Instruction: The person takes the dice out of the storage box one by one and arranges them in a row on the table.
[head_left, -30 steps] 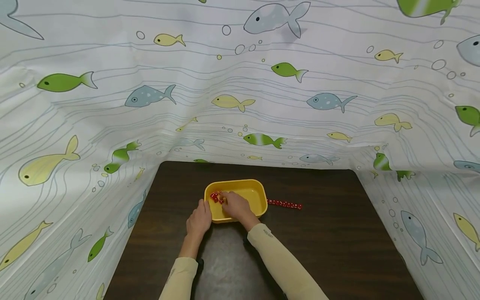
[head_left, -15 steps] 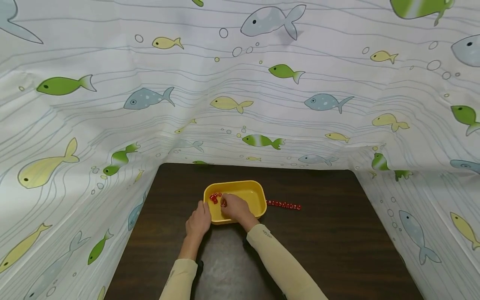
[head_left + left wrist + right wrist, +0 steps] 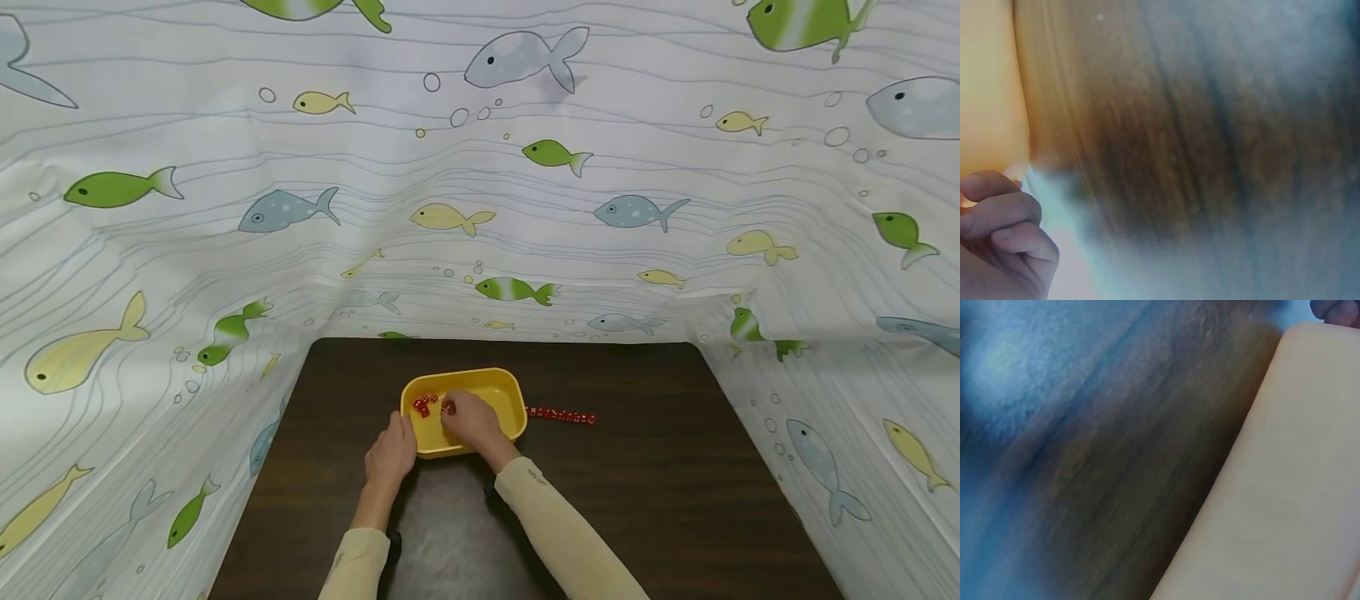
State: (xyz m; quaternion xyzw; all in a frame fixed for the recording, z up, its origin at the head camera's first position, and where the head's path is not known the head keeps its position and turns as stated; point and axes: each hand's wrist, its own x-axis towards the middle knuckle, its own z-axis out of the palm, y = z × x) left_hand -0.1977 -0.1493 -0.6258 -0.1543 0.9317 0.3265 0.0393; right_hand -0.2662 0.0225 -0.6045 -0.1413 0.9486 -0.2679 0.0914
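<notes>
A yellow tray (image 3: 498, 385) lies on the table, with several small red dice (image 3: 422, 406) at its left end. My left hand (image 3: 393, 448) grips the tray's left end; in the left wrist view its curled fingers (image 3: 1007, 212) meet the tray wall (image 3: 988, 94). Over the inside of the tray, my right hand (image 3: 474, 421) reaches in with bent fingers and pinches a red die (image 3: 448, 408) at its fingertips. The right wrist view is filled mostly by the tray's outer wall (image 3: 1272, 462), with part of a hand (image 3: 1338, 311) in the top corner.
A straight row of red dice (image 3: 562, 415) runs rightward from the tray's right end across the dark wooden table (image 3: 637, 483). White cloth with printed fish (image 3: 442, 217) encloses the table at the back and both sides.
The head view has shifted slightly. My right hand has drawn a little away from the dice at the left end, with a red die at its fingertips. My left hand keeps its place on the tray.
</notes>
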